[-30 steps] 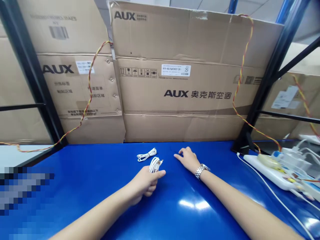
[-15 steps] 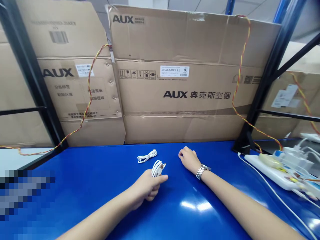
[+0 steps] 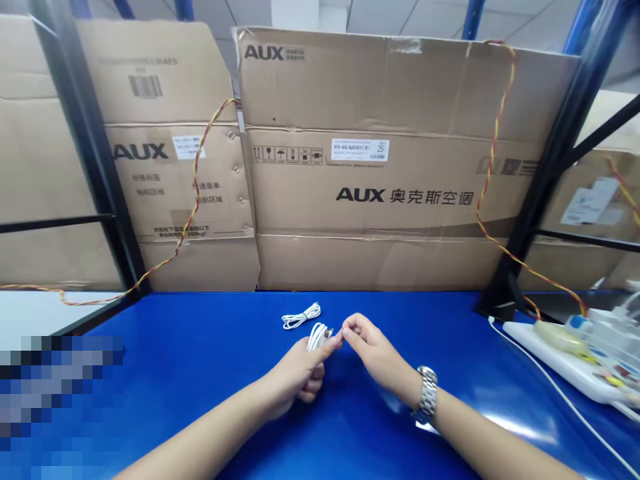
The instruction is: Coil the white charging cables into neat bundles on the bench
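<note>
The coiled white cable (image 3: 317,337) stands upright in the left hand (image 3: 299,373), its loops rising above the curled fingers. The hand is closed narrowly around the coil, with the thumb lying along it. A small connector end (image 3: 330,330) projects from the coil at about 2 o'clock.

The change is at the right hand (image 3: 373,350). It was lying flat on the bench, apart from the left hand, and has now lifted and moved in to meet it. Its thumb and forefinger form a narrow pinch at the connector end, just beside the left thumb. Whether that pinch has closed on the connector cannot be told at this view, as the fingertips and the connector overlap. The coil is thus now within reach of both hands.

A second, smaller white cable bundle (image 3: 301,316) lies on the bench at about 11 o'clock from the held coil, untouched and just clear of both hands. Both rest over the blue workbench top (image 3: 200,333). A steel link watch (image 3: 427,395) sits on the right wrist.

At about 3 o'clock, well apart, lies a white power strip (image 3: 555,357) with plugs fitted, its white cord (image 3: 560,393) trailing toward the bench's near edge. At 12 o'clock, AUX cardboard cartons (image 3: 400,193) stand behind the bench.
</note>
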{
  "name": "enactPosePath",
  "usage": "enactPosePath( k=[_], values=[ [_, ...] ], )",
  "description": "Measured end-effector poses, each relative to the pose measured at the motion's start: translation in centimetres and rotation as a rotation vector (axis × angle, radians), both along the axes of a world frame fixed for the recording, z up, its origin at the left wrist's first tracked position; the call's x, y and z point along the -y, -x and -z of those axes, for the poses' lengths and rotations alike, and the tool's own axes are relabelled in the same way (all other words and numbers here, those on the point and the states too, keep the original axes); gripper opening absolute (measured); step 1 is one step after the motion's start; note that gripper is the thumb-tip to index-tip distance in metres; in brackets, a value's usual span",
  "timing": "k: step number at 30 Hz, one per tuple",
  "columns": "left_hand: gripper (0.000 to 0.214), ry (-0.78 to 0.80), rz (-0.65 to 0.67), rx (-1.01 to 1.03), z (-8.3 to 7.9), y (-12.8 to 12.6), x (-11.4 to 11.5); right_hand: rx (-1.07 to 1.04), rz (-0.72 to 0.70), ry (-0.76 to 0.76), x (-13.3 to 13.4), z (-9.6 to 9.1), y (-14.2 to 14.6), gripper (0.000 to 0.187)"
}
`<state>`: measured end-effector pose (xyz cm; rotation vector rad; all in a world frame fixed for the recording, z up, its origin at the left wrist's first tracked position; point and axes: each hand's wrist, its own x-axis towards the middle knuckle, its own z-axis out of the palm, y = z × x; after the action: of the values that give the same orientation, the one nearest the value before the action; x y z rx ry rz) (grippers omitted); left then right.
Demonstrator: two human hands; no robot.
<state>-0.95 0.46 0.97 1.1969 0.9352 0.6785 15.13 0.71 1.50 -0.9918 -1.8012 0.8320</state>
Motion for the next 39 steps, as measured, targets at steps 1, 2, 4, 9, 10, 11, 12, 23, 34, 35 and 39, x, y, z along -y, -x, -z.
enactPosePath(
  k=[1, 2, 4, 9, 10, 11, 12, 23, 34, 35, 39],
  values=[
    [0.04, -0.004, 0.023, -0.003, 0.2, 0.0, 0.0, -0.075, -0.049, 0.053, 0.5, 0.0, 0.4, 0.017],
    [0.04, -0.011, 0.042, -0.008, 0.4, -0.1, 0.0, -0.111, -0.071, 0.086, 0.9, 0.0, 0.7, 0.018],
    [0.043, -0.023, 0.059, -0.022, 0.9, -0.1, 0.0, -0.127, -0.079, 0.118, 1.2, 0.1, 1.0, 0.02],
    [0.046, -0.022, 0.071, -0.022, 1.4, -0.2, 0.3, -0.103, -0.062, 0.12, 1.0, 0.3, 1.0, 0.02],
    [0.047, -0.017, 0.068, -0.023, 1.3, -0.2, 0.3, -0.101, -0.067, 0.115, 1.0, 0.3, 1.0, 0.02],
    [0.048, -0.01, 0.06, -0.027, 1.3, -0.2, 0.4, -0.098, -0.07, 0.111, 1.0, 0.3, 1.0, 0.019],
    [0.05, -0.002, 0.052, -0.032, 1.2, -0.2, 0.4, -0.09, -0.068, 0.104, 1.0, 0.3, 0.9, 0.019],
    [0.056, 0.025, -0.069, -0.014, 0.7, -0.3, -0.2, 0.044, 0.054, -0.157, 1.5, 0.4, 1.2, 0.006],
    [0.056, 0.011, -0.093, 0.075, 0.0, -0.2, -0.2, 0.059, 0.024, 0.126, 0.2, 1.9, 1.1, 0.018],
    [0.057, 0.009, -0.096, 0.065, 0.1, -0.2, -0.3, 0.021, -0.023, 0.16, 0.2, 1.9, 1.1, 0.018],
    [0.056, 0.003, -0.093, 0.047, 0.3, -0.2, -0.3, -0.147, -0.159, 0.234, 0.4, 1.5, 1.3, 0.018]
  ],
)
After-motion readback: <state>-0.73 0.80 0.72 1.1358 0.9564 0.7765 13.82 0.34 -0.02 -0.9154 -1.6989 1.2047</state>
